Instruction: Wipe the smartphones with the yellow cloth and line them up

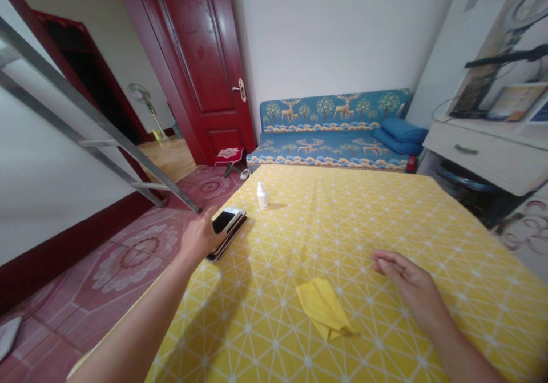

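Recording left hand [199, 236] with fingers [208, 218] against the edge of stacked smartphones [226, 233] on the desk [385, 217], grip undeterminable; right hand [406, 277] open and empty, just beside a folded yellow cloth [323, 307]; white bottle [262, 196] stands beyond the smartphones.

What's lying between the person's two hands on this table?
Head view: a folded yellow cloth on the tablecloth, between left hand and right hand.
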A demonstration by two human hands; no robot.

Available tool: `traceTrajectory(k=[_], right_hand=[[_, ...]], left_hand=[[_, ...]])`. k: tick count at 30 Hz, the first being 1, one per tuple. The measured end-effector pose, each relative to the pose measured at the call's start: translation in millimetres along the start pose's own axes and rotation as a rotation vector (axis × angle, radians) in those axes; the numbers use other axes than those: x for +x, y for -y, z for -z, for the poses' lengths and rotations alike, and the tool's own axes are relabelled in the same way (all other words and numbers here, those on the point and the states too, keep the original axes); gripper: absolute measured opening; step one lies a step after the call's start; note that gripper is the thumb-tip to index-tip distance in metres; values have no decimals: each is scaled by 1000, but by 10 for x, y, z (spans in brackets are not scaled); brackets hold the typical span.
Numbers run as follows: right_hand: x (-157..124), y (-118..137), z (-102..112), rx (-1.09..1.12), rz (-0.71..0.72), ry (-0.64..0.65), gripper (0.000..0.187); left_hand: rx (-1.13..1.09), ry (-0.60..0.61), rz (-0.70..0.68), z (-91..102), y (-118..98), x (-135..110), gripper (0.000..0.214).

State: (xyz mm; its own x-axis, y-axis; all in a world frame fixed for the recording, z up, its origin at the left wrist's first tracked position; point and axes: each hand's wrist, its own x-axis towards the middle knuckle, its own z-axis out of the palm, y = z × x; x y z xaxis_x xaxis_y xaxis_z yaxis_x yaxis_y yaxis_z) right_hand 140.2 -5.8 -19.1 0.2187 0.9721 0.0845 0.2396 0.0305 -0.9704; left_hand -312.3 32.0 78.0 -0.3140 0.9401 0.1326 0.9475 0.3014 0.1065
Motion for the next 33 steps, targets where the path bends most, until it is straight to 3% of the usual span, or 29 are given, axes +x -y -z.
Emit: traceTrajectory(k=[4,7,10,13,15,16,18,20,22,25,27,30,33], right_hand=[[4,-14,-4,-7,8,-1,36],[19,-31,3,-15,1,13,37],[30,-43,3,-34,10,20,37],[-45,27,-77,-101,118,18,33],[-183,158,-207,-183,258,89,27],[-276,245,-293,-227,338,169,24],[-484,432,-482,-347,462,400,27],[-666,583,-653,-472,561,606,46],[-767,654,-763,-544,593,660,44],[-744,614,-790,-585,571,607,21],[-662,534,-748,-577,551,538,19],[-530,407,-666,-494,482,365,19],[-402,318,-581,-303,302,125,14]], left_hand=[[33,76,-7,-10,55,132,81],[48,105,-7,10,72,189,64],[48,95,-23,54,38,125,42],[-89,34,-94,63,-106,-54,40],[-349,7,-122,24,-306,-216,45],[-556,63,-127,-9,-441,-303,45],[-1060,259,-130,-97,-760,-476,46],[-1452,474,-75,-202,-1102,-629,44],[-1728,615,-68,-316,-1407,-745,45],[-2010,733,-111,-487,-1709,-842,51],[-2128,818,-71,-594,-1794,-864,48],[-2248,1031,-37,-731,-1799,-863,47],[-2275,1174,-31,-829,-1757,-860,50]])
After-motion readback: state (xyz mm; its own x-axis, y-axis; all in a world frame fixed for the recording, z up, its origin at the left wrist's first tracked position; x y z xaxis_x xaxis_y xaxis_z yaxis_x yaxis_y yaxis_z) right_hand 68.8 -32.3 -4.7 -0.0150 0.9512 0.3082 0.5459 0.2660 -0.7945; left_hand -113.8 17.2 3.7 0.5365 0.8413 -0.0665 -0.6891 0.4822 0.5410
